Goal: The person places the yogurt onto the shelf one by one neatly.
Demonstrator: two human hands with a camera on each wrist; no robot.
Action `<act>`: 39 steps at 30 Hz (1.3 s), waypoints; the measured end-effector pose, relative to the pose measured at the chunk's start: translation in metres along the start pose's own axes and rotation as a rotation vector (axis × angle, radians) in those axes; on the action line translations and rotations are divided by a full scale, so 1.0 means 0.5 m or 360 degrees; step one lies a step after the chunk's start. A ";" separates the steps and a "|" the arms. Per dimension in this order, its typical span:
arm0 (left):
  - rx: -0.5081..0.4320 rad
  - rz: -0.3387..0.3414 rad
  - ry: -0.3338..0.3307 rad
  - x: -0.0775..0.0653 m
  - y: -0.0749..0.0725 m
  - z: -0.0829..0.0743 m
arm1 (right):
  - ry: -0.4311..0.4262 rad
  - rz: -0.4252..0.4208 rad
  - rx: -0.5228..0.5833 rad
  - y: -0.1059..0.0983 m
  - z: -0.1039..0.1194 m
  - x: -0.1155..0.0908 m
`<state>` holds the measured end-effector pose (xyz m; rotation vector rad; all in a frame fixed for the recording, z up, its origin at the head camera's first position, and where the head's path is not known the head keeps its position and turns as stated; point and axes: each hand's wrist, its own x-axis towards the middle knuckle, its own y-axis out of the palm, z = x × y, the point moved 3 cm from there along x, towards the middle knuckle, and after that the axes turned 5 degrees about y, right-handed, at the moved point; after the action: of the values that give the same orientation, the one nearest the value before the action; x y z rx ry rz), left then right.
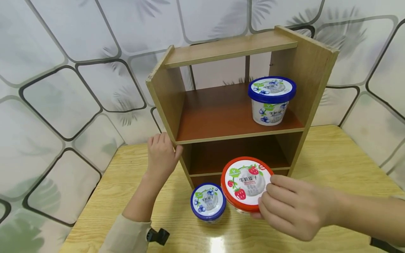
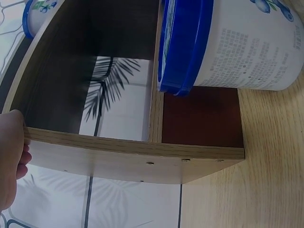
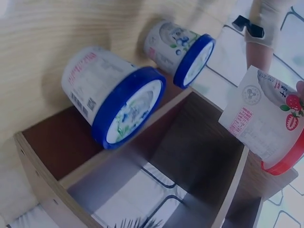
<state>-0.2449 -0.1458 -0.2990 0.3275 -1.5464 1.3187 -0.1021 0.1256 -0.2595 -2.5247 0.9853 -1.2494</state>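
Observation:
My left hand (image 1: 162, 154) grips the front edge of the left side panel of a small wooden shelf (image 1: 240, 135). In the left wrist view that hand (image 2: 8, 156) shows at the left border, on the panel. My right hand (image 1: 294, 205) holds a red-lidded strawberry tub (image 1: 246, 182) by its rim, raised in front of the shelf with its lid tilted towards me. A blue-lidded blueberry tub (image 1: 208, 202) stands on the table, just left of the red one. On the upper shelf, at its right side, stands another blueberry tub (image 1: 270, 102).
The right wrist view shows two blue-lidded tubs, a nearer tub (image 3: 114, 95) and a farther tub (image 3: 178, 52), before the shelf's base. The wooden table (image 1: 120, 182) meets a patterned backdrop (image 1: 95, 88) behind the shelf. Dark wrist straps (image 1: 158, 236) sit on the sleeves.

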 end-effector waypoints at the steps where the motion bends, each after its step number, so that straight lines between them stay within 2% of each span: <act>1: 0.0000 0.0002 -0.0003 0.000 0.000 0.001 | -0.0002 0.0002 -0.0003 0.000 -0.004 0.002; 11: -0.0001 0.0018 -0.0012 -0.001 0.002 0.001 | -0.0002 0.0038 0.0009 -0.002 -0.040 0.014; 23: 0.0015 -0.0044 0.0019 0.000 0.003 0.000 | 0.0041 0.0145 0.0041 -0.006 -0.074 0.032; 33: -0.0009 -0.0042 0.0008 -0.002 0.006 -0.002 | 0.0051 0.0188 0.0017 0.001 -0.108 0.055; 39: -0.0004 -0.0060 0.0013 0.000 0.005 -0.002 | 0.0066 0.0173 -0.0073 0.011 -0.126 0.061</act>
<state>-0.2463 -0.1437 -0.3005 0.3473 -1.5278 1.2875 -0.1390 0.1116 -0.2016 -2.4509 1.1563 -1.2671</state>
